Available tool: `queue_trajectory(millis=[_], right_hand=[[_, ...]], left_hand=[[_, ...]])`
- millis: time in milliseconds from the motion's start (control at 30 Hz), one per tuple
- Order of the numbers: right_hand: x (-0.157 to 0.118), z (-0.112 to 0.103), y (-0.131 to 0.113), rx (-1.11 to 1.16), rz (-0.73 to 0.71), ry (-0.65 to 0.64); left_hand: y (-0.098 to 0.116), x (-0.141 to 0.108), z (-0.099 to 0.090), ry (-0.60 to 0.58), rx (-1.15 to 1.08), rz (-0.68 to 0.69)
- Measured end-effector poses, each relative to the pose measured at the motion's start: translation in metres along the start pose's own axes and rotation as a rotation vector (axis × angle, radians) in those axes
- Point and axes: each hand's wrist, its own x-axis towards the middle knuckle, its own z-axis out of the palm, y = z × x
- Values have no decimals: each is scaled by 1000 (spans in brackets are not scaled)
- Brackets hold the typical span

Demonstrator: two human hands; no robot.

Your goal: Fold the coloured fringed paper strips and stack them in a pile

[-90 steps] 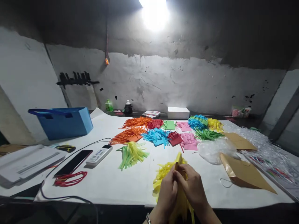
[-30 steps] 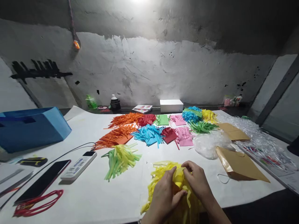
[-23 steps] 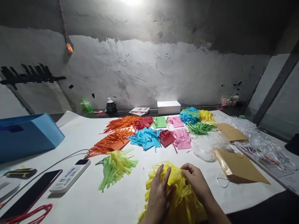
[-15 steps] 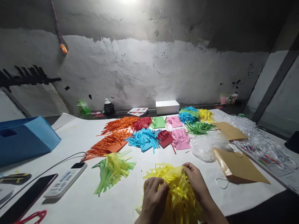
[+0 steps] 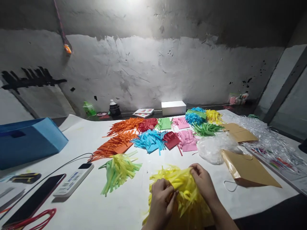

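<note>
While right hand (image 5: 202, 179) pinches yellow fringe (image 5: 188, 187), I see left hand (image 5: 160, 196) curled there, grip unclear; phone (image 5: 35, 199) left of both.

From my station I saw the yellow fringe (image 5: 188, 183) as thin, crinkled paper; the table covering (image 5: 112, 210) looked smooth, matt and papery; the brown envelope (image 5: 250, 171) was paper, glossy along one side; the plastic bag (image 5: 216, 149) was clear and crumpled; the wall (image 5: 144, 70) was rough plaster; the blue carrier (image 5: 31, 145), cropped, seemed matt, perhaps felt or card.
</note>
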Motion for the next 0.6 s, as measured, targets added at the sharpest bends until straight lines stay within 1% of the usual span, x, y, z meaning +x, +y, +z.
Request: queue_trajectory(millis=[133,167,200,267,333,367,400,467,533,567,600], right_hand=[[14,-24,-4,-47,-17,94],[17,-28,-5,-52,-21,104],[19,-32,-6,-54,-23,111],[23,-39,-8,-58,-15,130],[27,-47,-6,-60,4,163],[29,-53,-4,-63,16,188],[31,-60,-2,-68,30,219],[35,-80,6,-78,61,299],[37,-109,13,-86,98,399],[36,-127,17,-87,118,454],[34,-146,20,-91,138,518]], left_hand=[[1,0,-37,208,-26,194],[1,2,-48,241,-29,253],[1,5,-59,242,-39,308],[0,13,-82,186,-106,375],[-3,22,-103,124,-244,357],[-5,26,-113,128,-327,308],[-8,30,-121,157,-407,229],[-17,38,-134,246,-536,-14],[-30,45,-144,328,-613,-311],[-36,49,-148,354,-630,-440],[-43,53,-151,383,-633,-539]])
